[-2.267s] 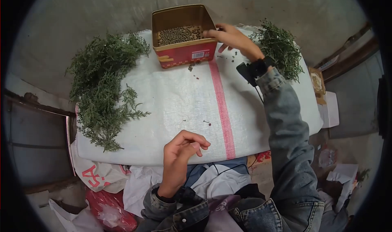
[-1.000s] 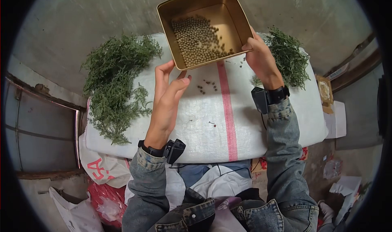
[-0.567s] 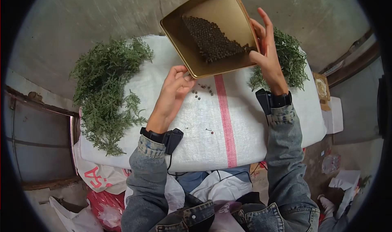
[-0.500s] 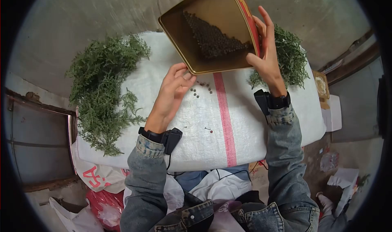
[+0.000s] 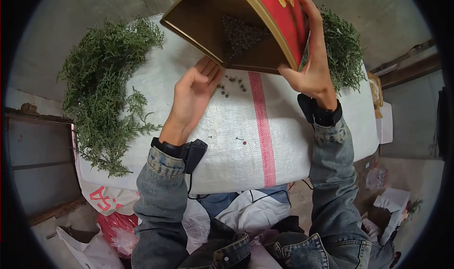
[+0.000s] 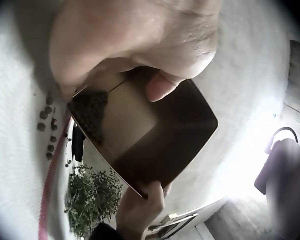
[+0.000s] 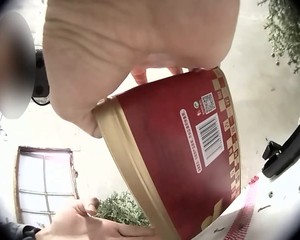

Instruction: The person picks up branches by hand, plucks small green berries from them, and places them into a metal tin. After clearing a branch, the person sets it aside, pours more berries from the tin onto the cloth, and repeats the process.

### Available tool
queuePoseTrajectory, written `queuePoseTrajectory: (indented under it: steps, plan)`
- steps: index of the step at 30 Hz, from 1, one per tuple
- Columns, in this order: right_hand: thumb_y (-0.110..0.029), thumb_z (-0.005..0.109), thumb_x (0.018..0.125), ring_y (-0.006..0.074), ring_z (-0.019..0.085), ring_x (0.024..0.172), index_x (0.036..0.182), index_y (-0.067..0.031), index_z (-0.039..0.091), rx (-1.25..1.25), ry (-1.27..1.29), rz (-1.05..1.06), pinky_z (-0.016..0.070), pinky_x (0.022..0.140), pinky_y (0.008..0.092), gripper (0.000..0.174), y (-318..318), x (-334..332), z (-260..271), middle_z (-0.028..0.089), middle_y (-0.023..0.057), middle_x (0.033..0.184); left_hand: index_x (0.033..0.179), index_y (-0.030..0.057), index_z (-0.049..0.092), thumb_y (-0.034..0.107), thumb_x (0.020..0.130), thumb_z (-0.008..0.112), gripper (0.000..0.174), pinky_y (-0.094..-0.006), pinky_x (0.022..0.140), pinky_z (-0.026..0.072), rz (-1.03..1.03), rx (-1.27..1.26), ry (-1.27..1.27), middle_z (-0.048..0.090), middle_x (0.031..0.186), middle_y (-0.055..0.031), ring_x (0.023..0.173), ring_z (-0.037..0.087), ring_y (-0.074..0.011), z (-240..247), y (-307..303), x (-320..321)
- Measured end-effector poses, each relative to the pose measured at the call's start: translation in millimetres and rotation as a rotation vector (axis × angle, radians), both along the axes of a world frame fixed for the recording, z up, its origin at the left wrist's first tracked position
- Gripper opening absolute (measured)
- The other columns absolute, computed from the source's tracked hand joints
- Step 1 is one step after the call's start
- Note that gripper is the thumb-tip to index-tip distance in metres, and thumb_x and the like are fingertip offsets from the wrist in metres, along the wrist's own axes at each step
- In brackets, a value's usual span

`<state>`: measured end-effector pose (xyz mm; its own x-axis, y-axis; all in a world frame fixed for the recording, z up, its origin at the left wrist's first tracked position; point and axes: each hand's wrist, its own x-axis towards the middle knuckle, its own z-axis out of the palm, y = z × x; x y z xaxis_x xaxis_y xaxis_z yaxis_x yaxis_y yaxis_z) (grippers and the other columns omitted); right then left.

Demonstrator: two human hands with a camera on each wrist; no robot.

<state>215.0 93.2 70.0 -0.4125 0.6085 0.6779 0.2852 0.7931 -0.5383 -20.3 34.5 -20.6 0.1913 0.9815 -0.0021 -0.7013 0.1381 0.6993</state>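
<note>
A square tin (image 5: 293,27), red outside and gold inside, is tilted above a white woven sack (image 5: 227,165), its mouth toward me. Small round dark seeds (image 5: 241,37) are heaped inside it. My right hand (image 5: 314,65) grips the tin's right side, thumb at the rim and fingers along the outer wall. My left hand (image 5: 193,91) has its fingers extended at the lower corner of the tin. The right wrist view shows that left hand (image 7: 90,222) flat at the gold rim, and a barcode (image 7: 210,139) on the red wall.
Green conifer sprigs (image 5: 101,89) lie on the sack's left, with another bunch (image 5: 338,51) at its right. Several loose seeds (image 5: 227,95) lie below the tin, near a pink stripe (image 5: 262,136). A concrete wall (image 5: 118,4) stands behind.
The tin has been lifted off the sack and tipped further, its red side now turned into view. Both hands have come up to it, and the seeds inside have slid together.
</note>
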Motion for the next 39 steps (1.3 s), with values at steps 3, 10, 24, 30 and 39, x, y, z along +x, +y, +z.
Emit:
queuePoseTrajectory:
  steps: [3, 10, 24, 30, 39]
  plan:
    - [-0.029, 0.073, 0.060, 0.0402, 0.022, 0.143, 0.151, -0.0101, 0.030, -0.006, -0.134, -0.058, 0.0179, 0.116, 0.0506, 0.102, -4, 6, 7, 0.022, 0.0217, 0.153, 0.132, -0.0081, 0.044, 0.011, 0.083, 0.043, 0.053, -0.0374, 0.118, 0.0241, -0.011, 0.012, -0.024, 0.048, 0.138, -0.0127, 0.132, 0.040, -0.0246, -5, 2, -1]
    - [-0.025, 0.074, 0.061, 0.0416, 0.026, 0.140, 0.146, -0.0087, 0.038, 0.001, -0.775, -0.350, 0.0187, 0.115, 0.0510, 0.095, -20, -5, 46, 0.026, 0.0250, 0.149, 0.130, -0.0085, 0.045, 0.011, 0.084, 0.043, 0.050, -0.0381, 0.117, 0.0250, -0.010, -0.008, 0.022, 0.049, 0.136, -0.0131, 0.131, 0.041, -0.0247, -6, 2, 0]
    - [-0.024, 0.078, 0.063, 0.0429, 0.030, 0.139, 0.142, -0.0083, 0.044, 0.292, -0.120, 0.112, 0.0211, 0.113, 0.0532, 0.088, 14, 15, -4, 0.030, 0.0275, 0.148, 0.123, -0.0058, 0.050, 0.012, 0.078, 0.050, 0.048, -0.0340, 0.111, 0.0288, 0.065, 0.014, 0.192, 0.053, 0.127, -0.0123, 0.123, 0.046, -0.0228, 2, -7, 5]
    - [-0.024, 0.079, 0.062, 0.0428, 0.031, 0.138, 0.141, -0.0079, 0.044, 0.135, -0.336, -0.153, 0.0217, 0.113, 0.0521, 0.087, -19, 22, 10, 0.031, 0.0276, 0.148, 0.122, -0.0055, 0.050, 0.011, 0.076, 0.051, 0.048, -0.0329, 0.110, 0.0287, 0.098, 0.000, 0.175, 0.053, 0.126, -0.0116, 0.121, 0.046, -0.0228, 2, -9, 4]
    - [-0.023, 0.078, 0.063, 0.0381, 0.032, 0.139, 0.144, -0.0072, 0.040, 0.322, 0.046, 0.303, 0.0228, 0.114, 0.0473, 0.091, 8, -14, 3, 0.032, 0.0247, 0.147, 0.129, -0.0057, 0.047, 0.011, 0.074, 0.051, 0.058, -0.0332, 0.110, 0.0284, 0.080, 0.032, 0.287, 0.052, 0.130, -0.0128, 0.124, 0.045, -0.0239, 9, -8, 7]
